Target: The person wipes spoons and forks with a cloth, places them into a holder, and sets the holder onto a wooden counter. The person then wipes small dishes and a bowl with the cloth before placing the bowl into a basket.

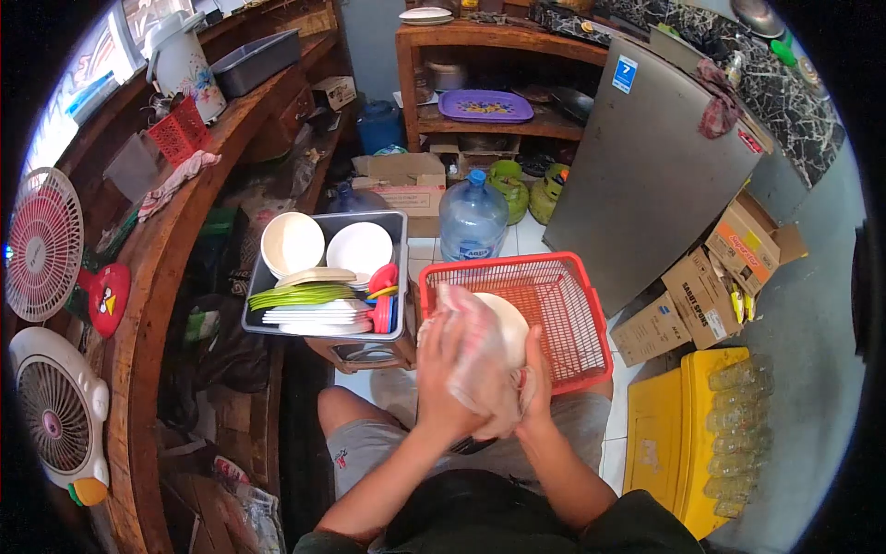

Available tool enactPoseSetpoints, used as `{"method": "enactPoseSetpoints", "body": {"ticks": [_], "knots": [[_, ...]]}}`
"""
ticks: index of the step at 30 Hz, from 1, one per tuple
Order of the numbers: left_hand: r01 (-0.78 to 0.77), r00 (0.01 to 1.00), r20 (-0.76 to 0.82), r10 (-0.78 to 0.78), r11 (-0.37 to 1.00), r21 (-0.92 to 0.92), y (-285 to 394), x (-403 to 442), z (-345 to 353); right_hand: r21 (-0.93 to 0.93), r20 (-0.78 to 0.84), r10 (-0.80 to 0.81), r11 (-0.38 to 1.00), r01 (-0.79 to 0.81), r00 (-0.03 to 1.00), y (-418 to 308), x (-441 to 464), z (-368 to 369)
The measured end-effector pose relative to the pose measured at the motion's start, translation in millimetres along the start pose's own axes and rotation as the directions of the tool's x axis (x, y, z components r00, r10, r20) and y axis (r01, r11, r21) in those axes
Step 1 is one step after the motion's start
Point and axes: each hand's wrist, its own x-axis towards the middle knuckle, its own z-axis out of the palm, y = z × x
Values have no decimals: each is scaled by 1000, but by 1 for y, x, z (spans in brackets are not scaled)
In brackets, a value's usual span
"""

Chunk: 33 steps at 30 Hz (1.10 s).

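My right hand (pixel 535 383) grips the edge of a cream-white bowl (pixel 504 319), tilted above the near side of a red plastic basket (pixel 598 323). A pale pink and white cloth (pixel 487 374) is bunched against the bowl, partly blurred and hiding much of it. Fingers of my left hand (pixel 443 379) are closed on this cloth. To the left, a grey tub (pixel 402 231) holds white bowls (pixel 360 251), stacked green plates (pixel 305 295), white plates (pixel 314 317) and red-handled utensils (pixel 381 314).
Beyond the basket stands a blue water jug (pixel 473 222), with green gas cylinders (pixel 509 192) behind it. A grey fridge (pixel 637 157), cardboard boxes (pixel 697 300) and a yellow crate (pixel 660 434) line the right. A wooden counter (pixel 175 240) with fans (pixel 60 406) runs along the left.
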Motion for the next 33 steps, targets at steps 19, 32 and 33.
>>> {"method": "enactPoseSetpoints", "body": {"ticks": [19,32,33], "knots": [[-62,995,73,63,998,-11,-42,-17,3,327,-123,213,931,-163,969,11,19,-10],[-203,887,430,167,978,39,-3,32,-41,7,2,200,980,-200,980,-8,7,-1],[-181,911,367,190,982,-59,-4,37,-44,-55,96,209,977,-205,973,-10,10,-11]]}}
